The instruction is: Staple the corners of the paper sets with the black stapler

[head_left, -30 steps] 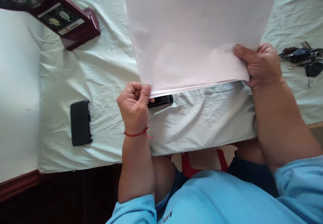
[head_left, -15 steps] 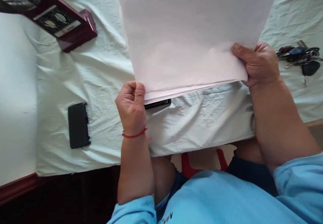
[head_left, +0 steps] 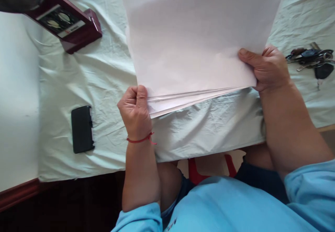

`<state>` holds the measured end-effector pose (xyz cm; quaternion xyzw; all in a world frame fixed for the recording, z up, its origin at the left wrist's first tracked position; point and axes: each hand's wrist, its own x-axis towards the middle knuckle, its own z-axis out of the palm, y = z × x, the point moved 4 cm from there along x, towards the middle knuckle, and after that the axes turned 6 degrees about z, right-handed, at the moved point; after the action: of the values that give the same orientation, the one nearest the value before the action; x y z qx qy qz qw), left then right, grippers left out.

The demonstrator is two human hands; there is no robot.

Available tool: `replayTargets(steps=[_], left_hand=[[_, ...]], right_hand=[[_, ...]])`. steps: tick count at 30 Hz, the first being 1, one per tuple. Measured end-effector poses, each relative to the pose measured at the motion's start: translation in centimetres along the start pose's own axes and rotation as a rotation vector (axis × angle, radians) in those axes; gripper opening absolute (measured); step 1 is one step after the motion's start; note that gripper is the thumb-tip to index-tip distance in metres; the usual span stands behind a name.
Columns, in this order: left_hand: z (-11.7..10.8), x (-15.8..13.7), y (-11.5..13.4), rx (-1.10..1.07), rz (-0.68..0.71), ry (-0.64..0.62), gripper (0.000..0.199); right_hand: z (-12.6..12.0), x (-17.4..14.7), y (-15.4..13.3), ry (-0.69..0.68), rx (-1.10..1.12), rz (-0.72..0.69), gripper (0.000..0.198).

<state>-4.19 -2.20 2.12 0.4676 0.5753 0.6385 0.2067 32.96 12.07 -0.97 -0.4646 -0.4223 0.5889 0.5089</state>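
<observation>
Several white sheets of paper (head_left: 193, 43) are held up over the cloth-covered table, their top edge running out of the picture. My left hand (head_left: 136, 110) is closed on their near left corner, thumb on top and fingers beneath. At the near right corner my right hand (head_left: 269, 68) grips the same sheets, its thumb lying flat across the upper face. The near edges fan apart on the left, where faint marks show on a lower sheet. The palms and most fingers are hidden.
A black phone-like case (head_left: 82, 129) lies on the pale green tablecloth (head_left: 104, 71) at left. A bunch of keys (head_left: 312, 57) rests at right. A dark red stand (head_left: 75, 26) with a fan-like round head is at the upper left. The wall borders the table's left side.
The sheets have tilted and dropped slightly at the left, and their near edges have spread further apart. A black object under the near edge is now covered. Both hands keep their grip.
</observation>
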Motion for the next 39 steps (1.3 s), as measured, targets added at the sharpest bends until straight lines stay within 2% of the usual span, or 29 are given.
replayTargets(steps=[2, 4, 9, 13, 16, 20, 27, 33, 39], left_hand=[[0.15, -0.09, 0.04, -0.046, -0.014, -0.019, 0.052], [0.24, -0.16, 0.14, -0.058, -0.015, -0.036, 0.049], [0.24, -0.14, 0.19, -0.005, -0.009, -0.023, 0.061], [0.33, -0.18, 0.21, -0.044, -0.044, 0.009, 0.067], [0.35, -0.24, 0.24, -0.081, -0.078, 0.014, 0.065], [0.46, -0.24, 0.4, -0.102, -0.06, -0.042, 0.055], [0.46, -0.17, 0.24, -0.052, -0.017, 0.013, 0.067], [0.77, -0.32, 0.45, -0.123, -0.03, -0.053, 0.052], [0.51, -0.42, 0.42, -0.034, -0.042, -0.036, 0.058]], right_hand=[[0.04, -0.03, -0.08, -0.002, 0.006, 0.006, 0.073], [0.09, -0.02, -0.18, -0.001, 0.015, 0.009, 0.074], [0.41, -0.13, -0.32, -0.02, 0.014, 0.007, 0.074], [0.47, -0.24, -0.29, -0.012, 0.011, 0.005, 0.074], [0.4, -0.15, -0.21, -0.008, 0.006, 0.009, 0.073], [0.34, 0.06, -0.24, -0.005, 0.034, 0.0, 0.072], [0.13, 0.28, -0.12, -0.046, -0.005, -0.031, 0.076], [0.49, 0.06, -0.45, -0.016, 0.052, -0.034, 0.07], [1.02, -0.32, -0.66, -0.015, 0.051, -0.033, 0.069]])
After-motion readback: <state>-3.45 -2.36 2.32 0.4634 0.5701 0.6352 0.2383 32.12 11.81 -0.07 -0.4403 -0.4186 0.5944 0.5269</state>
